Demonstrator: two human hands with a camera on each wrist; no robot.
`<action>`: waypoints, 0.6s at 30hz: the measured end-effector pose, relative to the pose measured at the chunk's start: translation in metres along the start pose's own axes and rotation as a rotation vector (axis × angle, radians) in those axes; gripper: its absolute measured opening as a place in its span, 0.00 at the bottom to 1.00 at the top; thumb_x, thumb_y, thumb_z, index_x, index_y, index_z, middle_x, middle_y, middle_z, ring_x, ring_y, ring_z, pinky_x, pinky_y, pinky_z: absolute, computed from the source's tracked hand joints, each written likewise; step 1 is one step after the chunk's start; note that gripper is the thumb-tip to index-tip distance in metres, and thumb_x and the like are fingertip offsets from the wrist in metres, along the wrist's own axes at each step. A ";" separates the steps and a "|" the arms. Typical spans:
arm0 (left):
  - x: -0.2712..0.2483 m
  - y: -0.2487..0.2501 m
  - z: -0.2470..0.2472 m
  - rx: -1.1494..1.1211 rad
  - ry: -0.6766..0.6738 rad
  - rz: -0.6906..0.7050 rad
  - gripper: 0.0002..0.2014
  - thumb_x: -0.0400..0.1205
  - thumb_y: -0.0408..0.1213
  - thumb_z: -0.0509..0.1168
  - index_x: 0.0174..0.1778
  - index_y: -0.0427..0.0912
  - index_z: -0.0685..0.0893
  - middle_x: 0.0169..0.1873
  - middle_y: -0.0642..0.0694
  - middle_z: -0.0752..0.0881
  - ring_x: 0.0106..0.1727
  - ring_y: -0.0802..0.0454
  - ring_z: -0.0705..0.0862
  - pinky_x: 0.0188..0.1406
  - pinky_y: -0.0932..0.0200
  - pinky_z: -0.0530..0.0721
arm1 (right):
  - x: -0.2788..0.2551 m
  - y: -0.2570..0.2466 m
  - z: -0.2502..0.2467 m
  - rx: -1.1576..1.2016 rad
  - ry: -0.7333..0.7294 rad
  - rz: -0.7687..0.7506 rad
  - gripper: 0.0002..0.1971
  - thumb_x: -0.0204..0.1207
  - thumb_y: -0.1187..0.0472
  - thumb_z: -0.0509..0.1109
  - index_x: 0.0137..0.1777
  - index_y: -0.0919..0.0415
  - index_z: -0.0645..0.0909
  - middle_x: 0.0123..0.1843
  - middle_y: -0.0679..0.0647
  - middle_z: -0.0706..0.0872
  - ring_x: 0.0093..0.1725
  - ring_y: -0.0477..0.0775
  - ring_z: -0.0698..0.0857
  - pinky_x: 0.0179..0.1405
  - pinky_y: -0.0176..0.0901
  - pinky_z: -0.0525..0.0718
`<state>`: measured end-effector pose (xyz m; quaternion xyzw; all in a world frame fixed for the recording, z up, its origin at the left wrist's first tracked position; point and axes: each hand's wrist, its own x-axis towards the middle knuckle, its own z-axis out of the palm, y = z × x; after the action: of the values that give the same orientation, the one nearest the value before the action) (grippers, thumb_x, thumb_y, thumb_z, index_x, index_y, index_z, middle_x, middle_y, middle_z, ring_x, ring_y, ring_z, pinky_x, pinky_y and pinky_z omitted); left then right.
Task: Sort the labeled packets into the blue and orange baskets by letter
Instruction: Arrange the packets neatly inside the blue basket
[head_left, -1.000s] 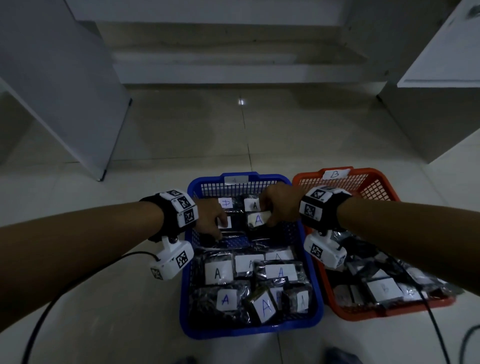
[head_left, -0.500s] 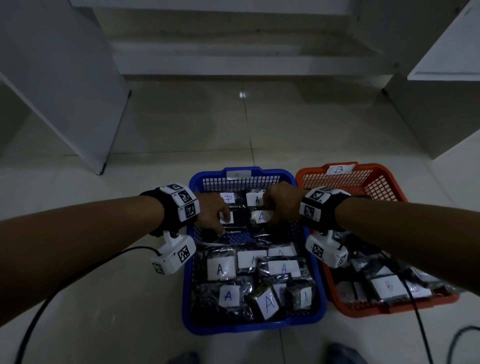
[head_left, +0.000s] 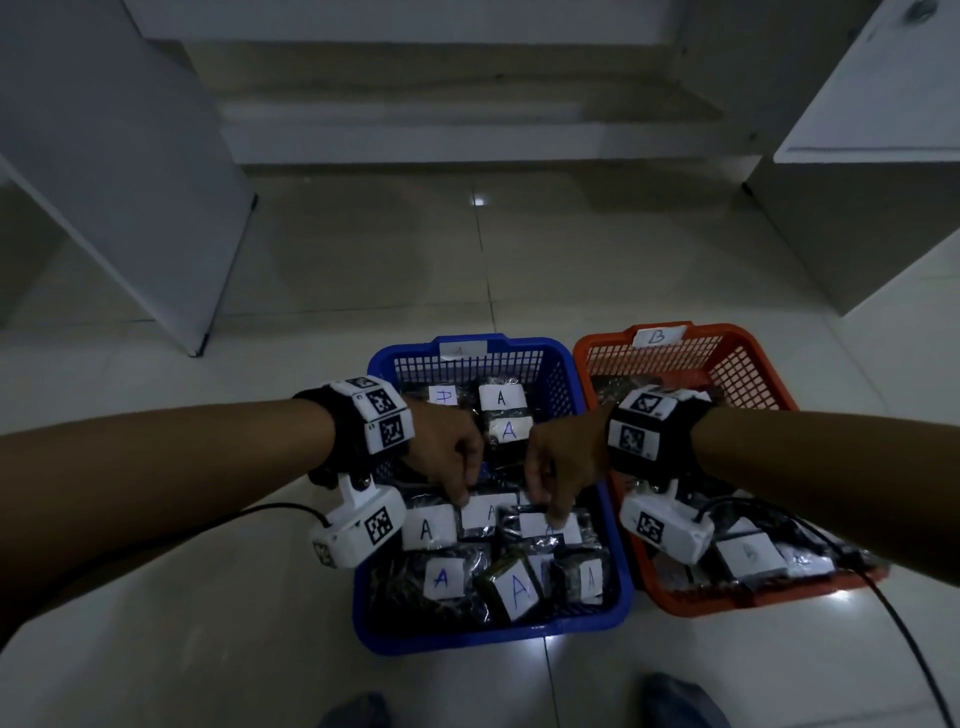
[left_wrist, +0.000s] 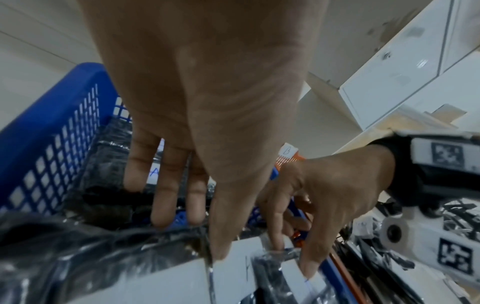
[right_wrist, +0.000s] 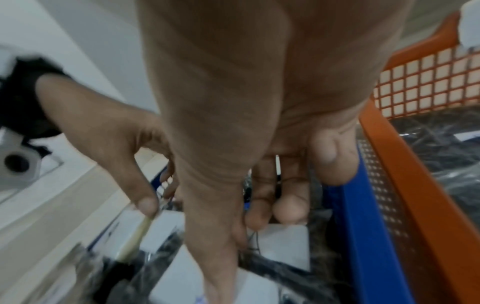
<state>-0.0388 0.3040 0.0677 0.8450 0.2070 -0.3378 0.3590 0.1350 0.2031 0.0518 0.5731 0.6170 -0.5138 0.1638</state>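
The blue basket (head_left: 621, 582) holds the A packets (head_left: 440, 578); the orange basket (head_left: 763, 384) beside it holds B packets (head_left: 748, 556). No unsorted packet shows. Over the blue basket, left hand (head_left: 449, 449) and right hand (head_left: 563, 457) each pinch a packet edge.

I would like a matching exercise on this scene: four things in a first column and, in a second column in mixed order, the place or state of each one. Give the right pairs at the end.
Column 1
1. blue basket
2. orange basket
3. left hand
4. cable

Column 2
a. carries a tag marked B on its far rim
b. runs over the floor tiles at the right
c. holds packets labeled A
d. fingers down on a packet in the middle row of the blue basket

Pairs: 1-c, 2-a, 3-d, 4-b
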 end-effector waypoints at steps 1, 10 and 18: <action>0.000 0.000 0.002 0.009 0.009 -0.003 0.14 0.76 0.43 0.78 0.54 0.42 0.88 0.38 0.58 0.85 0.40 0.64 0.81 0.45 0.65 0.83 | -0.002 0.000 0.000 0.009 0.000 -0.005 0.11 0.67 0.58 0.85 0.46 0.59 0.89 0.37 0.48 0.89 0.39 0.47 0.85 0.43 0.42 0.86; -0.003 0.000 0.007 0.043 0.043 0.003 0.12 0.77 0.41 0.77 0.54 0.41 0.89 0.35 0.60 0.84 0.39 0.63 0.81 0.55 0.56 0.85 | -0.029 0.010 -0.042 0.175 0.096 0.100 0.11 0.73 0.58 0.81 0.53 0.59 0.87 0.46 0.61 0.92 0.37 0.48 0.86 0.34 0.40 0.82; -0.003 -0.001 0.005 0.029 0.072 0.019 0.14 0.79 0.49 0.74 0.53 0.44 0.88 0.45 0.54 0.88 0.50 0.56 0.85 0.59 0.54 0.86 | -0.006 0.026 -0.059 0.232 0.565 0.340 0.10 0.73 0.58 0.81 0.41 0.67 0.91 0.37 0.56 0.93 0.41 0.56 0.93 0.50 0.49 0.92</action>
<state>-0.0440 0.3009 0.0668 0.8636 0.2070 -0.3067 0.3424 0.1824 0.2434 0.0691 0.8022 0.4711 -0.3668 0.0034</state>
